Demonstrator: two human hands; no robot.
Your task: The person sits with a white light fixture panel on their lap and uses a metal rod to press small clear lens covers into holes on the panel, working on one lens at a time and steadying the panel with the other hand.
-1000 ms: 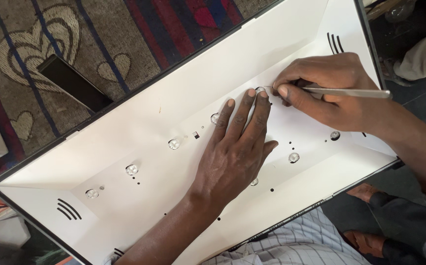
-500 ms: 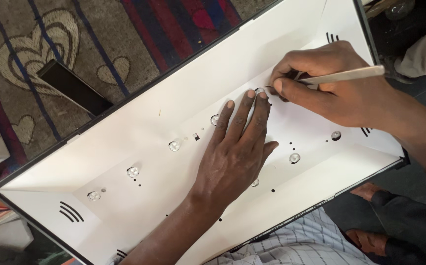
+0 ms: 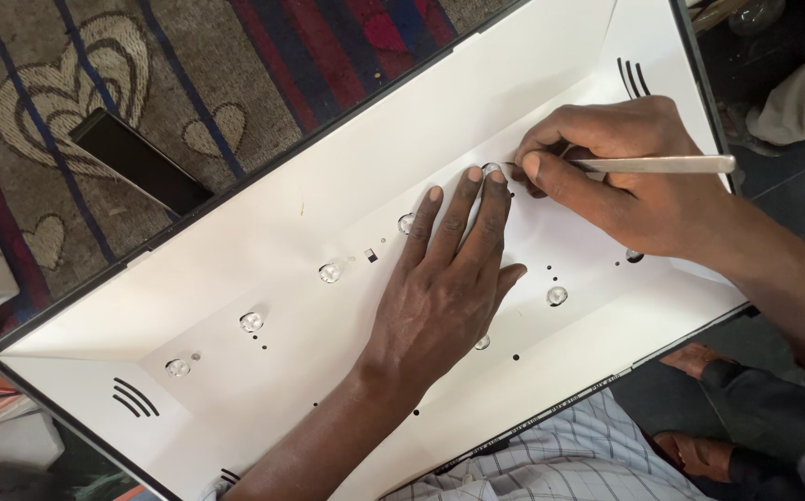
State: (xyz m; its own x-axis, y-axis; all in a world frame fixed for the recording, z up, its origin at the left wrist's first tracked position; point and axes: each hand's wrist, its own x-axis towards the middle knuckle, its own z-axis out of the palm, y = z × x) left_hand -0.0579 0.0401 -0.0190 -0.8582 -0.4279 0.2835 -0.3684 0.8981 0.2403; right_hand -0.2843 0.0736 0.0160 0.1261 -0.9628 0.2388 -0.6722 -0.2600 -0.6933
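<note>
Fingers of left hand (image 3: 444, 278) lie flat on white panel (image 3: 263, 250); right hand (image 3: 620, 181) pinches metal tool (image 3: 662, 164).

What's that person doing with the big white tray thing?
A person leans over a big white panel studded with small clear round lenses. The left hand lies flat on it, fingertips beside one lens. The right hand grips a thin metal tool, its tip hidden right at that lens. More lenses run in a row to the left. A dark flat bar lies on the patterned rug past the panel.
</note>
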